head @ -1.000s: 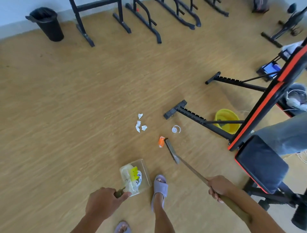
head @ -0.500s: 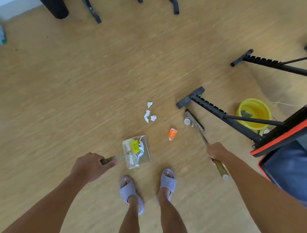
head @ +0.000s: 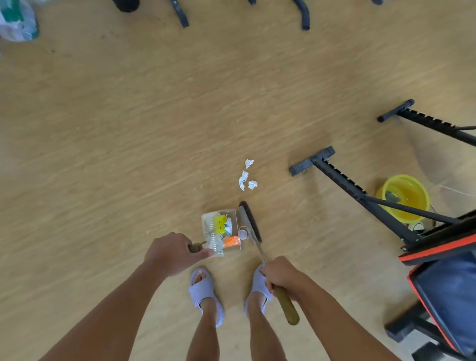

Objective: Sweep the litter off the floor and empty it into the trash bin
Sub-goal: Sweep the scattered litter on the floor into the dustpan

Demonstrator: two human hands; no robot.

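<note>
My left hand (head: 173,252) grips the handle of a clear plastic dustpan (head: 211,226) that rests on the wooden floor in front of my feet. Inside it lie yellow and white scraps, an orange wrapper (head: 231,242) and a small white cap (head: 243,234). My right hand (head: 279,276) holds the broom handle; the dark broom head (head: 250,221) sits against the dustpan's right mouth. Three crumpled white paper bits (head: 246,177) lie on the floor just beyond the dustpan. The bottom of the black trash bin (head: 126,3) shows at the top edge.
Black exercise-frame legs (head: 334,175) stretch across the floor at right, with a yellow basin (head: 404,198) behind them and a red-edged bench (head: 448,283) at lower right. More black frame feet (head: 180,15) stand along the top. A plastic bag (head: 15,20) lies top left.
The broom swept left from the frame leg to the dustpan's mouth, pushing the orange wrapper and white cap into the dustpan. The view tilted further down, and the dustpan shifted slightly.
</note>
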